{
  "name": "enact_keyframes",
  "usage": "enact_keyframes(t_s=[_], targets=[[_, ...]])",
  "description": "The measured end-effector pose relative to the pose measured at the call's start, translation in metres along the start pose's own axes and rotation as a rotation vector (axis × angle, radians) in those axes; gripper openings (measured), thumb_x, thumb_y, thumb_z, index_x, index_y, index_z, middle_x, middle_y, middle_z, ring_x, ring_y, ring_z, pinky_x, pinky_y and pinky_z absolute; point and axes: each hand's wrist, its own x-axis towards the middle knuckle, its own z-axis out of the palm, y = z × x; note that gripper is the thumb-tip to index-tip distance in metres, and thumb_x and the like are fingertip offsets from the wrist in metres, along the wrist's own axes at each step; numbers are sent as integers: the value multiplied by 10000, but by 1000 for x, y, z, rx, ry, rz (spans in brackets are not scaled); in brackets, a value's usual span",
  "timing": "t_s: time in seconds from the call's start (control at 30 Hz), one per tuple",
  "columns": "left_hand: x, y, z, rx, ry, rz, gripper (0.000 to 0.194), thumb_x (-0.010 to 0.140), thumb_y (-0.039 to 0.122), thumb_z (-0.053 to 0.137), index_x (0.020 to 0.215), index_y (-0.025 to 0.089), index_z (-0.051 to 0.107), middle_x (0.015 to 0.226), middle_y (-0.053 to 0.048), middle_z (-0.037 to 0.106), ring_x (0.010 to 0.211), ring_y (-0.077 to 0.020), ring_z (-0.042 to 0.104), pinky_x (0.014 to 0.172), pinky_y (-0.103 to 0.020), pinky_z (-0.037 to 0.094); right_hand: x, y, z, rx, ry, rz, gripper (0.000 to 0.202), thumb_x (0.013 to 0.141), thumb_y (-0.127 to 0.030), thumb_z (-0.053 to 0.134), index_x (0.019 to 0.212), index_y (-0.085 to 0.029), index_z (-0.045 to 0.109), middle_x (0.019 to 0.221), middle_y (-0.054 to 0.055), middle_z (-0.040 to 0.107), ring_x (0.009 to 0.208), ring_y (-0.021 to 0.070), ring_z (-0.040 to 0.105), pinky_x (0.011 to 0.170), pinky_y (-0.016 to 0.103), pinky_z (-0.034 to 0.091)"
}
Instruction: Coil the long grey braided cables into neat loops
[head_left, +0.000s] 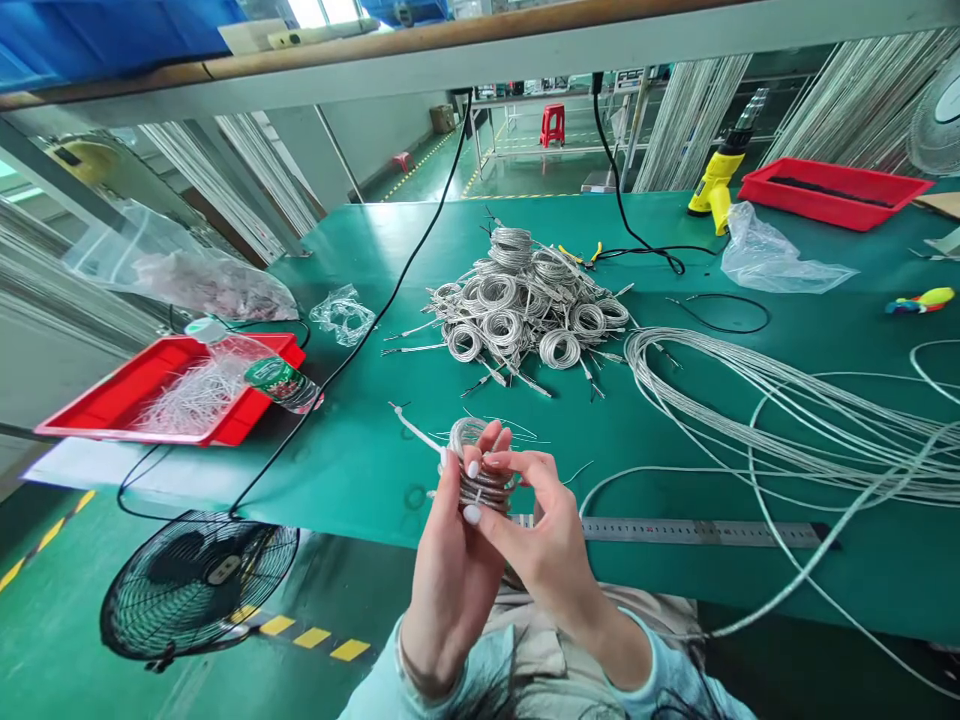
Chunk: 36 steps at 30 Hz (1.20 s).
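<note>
Silvery wire, wound into a small coil (481, 480), held just above the near edge of the green table (360, 450), over the steel ruler (705, 532); gripped from the left by the left hand (450, 570), fingers curled shut around the coil's side, thumb pressed on its front; pinched from the right by the right hand (541, 530), fingertips closed on the top turns; white tie (412, 428) sticking out to the left of the coil, seemingly looped round it but too small to tell for sure; judged as the binding step, coil wound and being secured; next move likely calling for a firm hold on the turns so nothing springs loose while the tie is pulled snug; finished coils (525, 305) heaped well beyond at mid-table; loose long wire (787, 410) spread to the right, trailing off the near edge; red tray (105, 405) far left, holding pale strands.
</note>
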Motion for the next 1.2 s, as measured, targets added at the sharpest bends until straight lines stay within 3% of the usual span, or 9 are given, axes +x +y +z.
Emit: enact_keyframes(t_s=[0.17,0.37,0.5,0.67,0.8,0.97,1.2], targets=[[-1,-8,-5,47,-15,84,317,907,483,533,925,223,712,1243,-36,647,1233,-184,539,1098,-313,381,-3,-2,5,7,52,-43,301,712,-204,697,1007,-248,654,1035,49,582,1010,197,600,873,323,522],[-5,-13,-5,184,-31,159,373,852,546,582,1001,230,712,1274,-43,622,1217,-203,546,1094,-334,379,-10,4,13,154,130,-12,130,792,-231,655,920,-253,650,1021,30,558,1012,167,596,865,291,518],[-8,-14,-7,277,-36,205,443,853,579,554,1082,223,685,1297,-58,601,1190,-205,556,1081,-337,391,-12,4,10,119,98,-49,160,805,-248,660,963,-266,648,1066,34,559,1042,182,578,882,320,504],[-13,-16,-8,363,-68,309,412,876,591,503,995,241,685,1277,-26,603,1252,-186,499,1050,-278,410,-15,5,4,127,59,-135,151,816,-229,663,962,-264,651,1059,33,612,1085,199,548,902,351,488],[-16,-18,-5,398,-88,386,388,885,577,498,888,231,673,1212,-14,634,1227,-185,528,1035,-270,427,-15,4,8,218,99,-222,100,847,-195,642,923,-259,645,1018,23,663,1103,205,535,941,408,475],[-20,-21,-2,547,-51,544,435,921,574,418,878,224,672,1184,-9,644,1251,-177,512,1058,-243,398,-15,-1,13,289,137,-229,62,859,-173,624,883,-229,633,987,44,677,1063,214,570,900,421,501],[-24,-24,-1,463,-58,519,367,883,561,505,882,232,668,1152,-2,653,1256,-192,509,1065,-246,399,-12,-4,9,208,219,-402,171,823,-66,620,814,-235,648,870,16,681,907,184,631,812,375,534]])
